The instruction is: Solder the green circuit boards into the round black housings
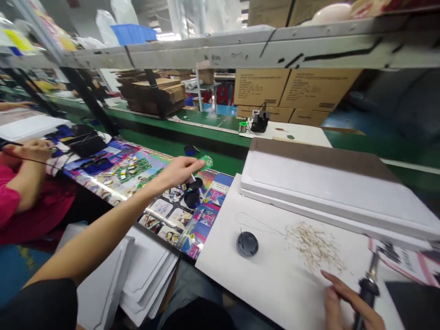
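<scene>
Black cloth of the sleeve [48,302] sits closest to the camera, and out of it the bare left arm stretches forward to a spot just left of the far corner of the white board [220,256]. There the left hand [180,169] pinches a small green circuit board [208,162] between thumb and fingers. Beneath that hand, left of the white board, blue-and-black parts [192,199] lie on the printed desk [202,224].

Over the near right part of the white board, the right hand [354,302] has its thumb and forefinger apart, the forefinger crossing the handle of a soldering iron [367,293]; whether the other fingers close on it I cannot tell. On the white board lie a round dark dish [247,244], a thin wire [261,222] and a scatter of small brownish clippings [314,245]. White foam trays [326,178] rest along its far edge.

Farther left of the white board, more green boards [132,169] are heaped on the desk, and a co-worker's hand [37,149] is beyond them. Behind the white board stand a solder spool [243,127] and cartons [261,87]; a long shelf [220,57] runs above.
</scene>
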Tool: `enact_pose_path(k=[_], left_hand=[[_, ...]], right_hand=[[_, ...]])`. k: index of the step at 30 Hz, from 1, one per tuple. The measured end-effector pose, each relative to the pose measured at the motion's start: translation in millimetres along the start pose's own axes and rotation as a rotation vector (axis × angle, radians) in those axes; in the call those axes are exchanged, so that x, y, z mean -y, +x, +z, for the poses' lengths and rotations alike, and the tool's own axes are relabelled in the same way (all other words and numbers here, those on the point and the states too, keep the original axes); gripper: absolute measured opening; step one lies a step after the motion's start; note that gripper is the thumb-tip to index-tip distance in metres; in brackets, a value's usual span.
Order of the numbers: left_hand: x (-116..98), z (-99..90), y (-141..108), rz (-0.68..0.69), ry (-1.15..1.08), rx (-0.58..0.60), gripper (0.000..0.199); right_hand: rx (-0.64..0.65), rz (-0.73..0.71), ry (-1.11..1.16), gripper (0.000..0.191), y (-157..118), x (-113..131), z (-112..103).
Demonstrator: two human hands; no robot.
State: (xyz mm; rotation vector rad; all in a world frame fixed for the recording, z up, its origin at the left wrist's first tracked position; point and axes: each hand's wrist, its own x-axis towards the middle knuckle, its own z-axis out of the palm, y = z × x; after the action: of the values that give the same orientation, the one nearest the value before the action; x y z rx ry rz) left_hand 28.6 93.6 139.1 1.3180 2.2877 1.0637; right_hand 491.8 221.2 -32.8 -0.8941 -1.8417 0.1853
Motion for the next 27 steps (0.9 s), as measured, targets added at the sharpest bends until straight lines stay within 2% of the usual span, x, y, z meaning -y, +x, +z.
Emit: enact_pose_path(k=[2, 5, 8, 10, 14, 19, 23, 27], left_hand=[[-20.8, 40.3, -5.0, 0.152, 0.049, 0.058, 0.061], [-36.2, 94.2, -3.1, 0.268, 0.122, 0.146, 0.057], [-35.6, 135.2, 5.7, 0.289, 0.187, 0.203, 0.054], [-29.9, 153.9, 11.1, 0.279, 0.206, 0.236, 0.052], [-16.1, 171.2, 15.1, 0.305, 0.223, 0.299, 0.054], [-6.8, 171.7, 12.6, 0.308, 0.236, 0.335, 0.044], [-2.9, 173.1, 10.7, 0.359, 0.154, 0.388, 0.038], [1.5, 180.7, 11.8, 0.408, 0.04, 0.357, 0.035]], right_hand=[[-0.069, -0.075, -0.005, 0.014, -2.6, 5.8, 1.0], [-0.084, -0.163, 0.058, 0.019, -6.9, 13.9, 5.1], [-0.067, -0.158, 0.069, 0.021, -11.6, 18.2, 5.9], [-0.073, -0.141, 0.067, 0.022, -14.3, 19.5, 4.7], [-0.062, -0.1, 0.077, 0.022, -16.2, 21.5, 3.1], [-0.064, -0.077, 0.089, 0.024, -15.3, 23.3, 3.8], [-0.079, -0.074, 0.102, 0.024, -16.0, 21.6, 4.9], [-0.063, -0.107, 0.134, 0.026, -16.8, 20.2, 5.7]])
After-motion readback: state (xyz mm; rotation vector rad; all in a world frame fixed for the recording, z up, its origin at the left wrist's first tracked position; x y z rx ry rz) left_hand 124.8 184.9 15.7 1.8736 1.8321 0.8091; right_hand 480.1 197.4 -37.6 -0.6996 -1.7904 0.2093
